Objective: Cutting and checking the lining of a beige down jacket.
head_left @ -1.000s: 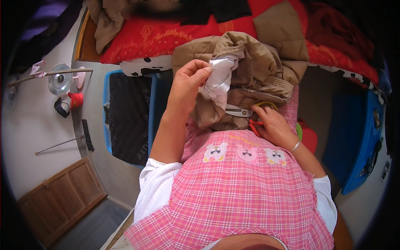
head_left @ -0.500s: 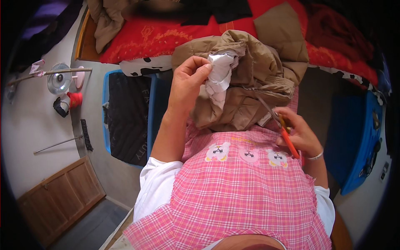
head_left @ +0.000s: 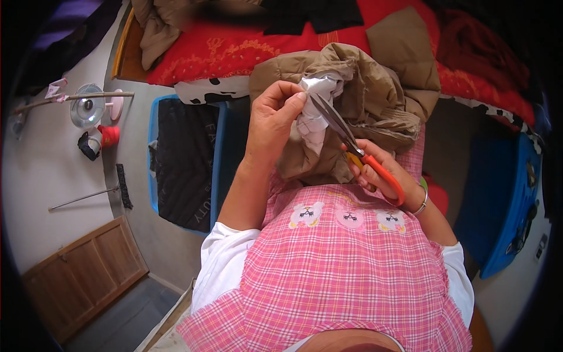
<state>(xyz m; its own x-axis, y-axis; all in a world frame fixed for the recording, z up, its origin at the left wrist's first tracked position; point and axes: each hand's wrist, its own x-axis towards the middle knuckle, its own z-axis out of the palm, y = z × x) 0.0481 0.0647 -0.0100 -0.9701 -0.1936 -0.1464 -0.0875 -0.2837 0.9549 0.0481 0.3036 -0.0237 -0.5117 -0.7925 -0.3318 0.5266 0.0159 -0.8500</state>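
Note:
A brown padded jacket [head_left: 375,88] lies bunched over my lap and against the bed edge, its white lining [head_left: 314,120] turned out. My left hand [head_left: 275,120] pinches a bit of that lining between thumb and fingertips. In my right hand [head_left: 381,176] is a pair of scissors [head_left: 346,132] with orange and yellow handles. Their blades point up and left, with the tips at the lining right beside my left fingertips. Whether the blades have cloth between them I cannot tell.
The bed [head_left: 199,61] has a red cover with dark clothes on it. A blue bin [head_left: 153,176] holding black garments stands at left. At right is a blue table [head_left: 498,234] with small items. A fan [head_left: 88,108], a broom [head_left: 122,185] and a wooden door [head_left: 85,276] are farther left.
My right hand has brought the scissors up and to the left, from beside the jacket to the lining at my left fingertips. My left hand keeps its pinch.

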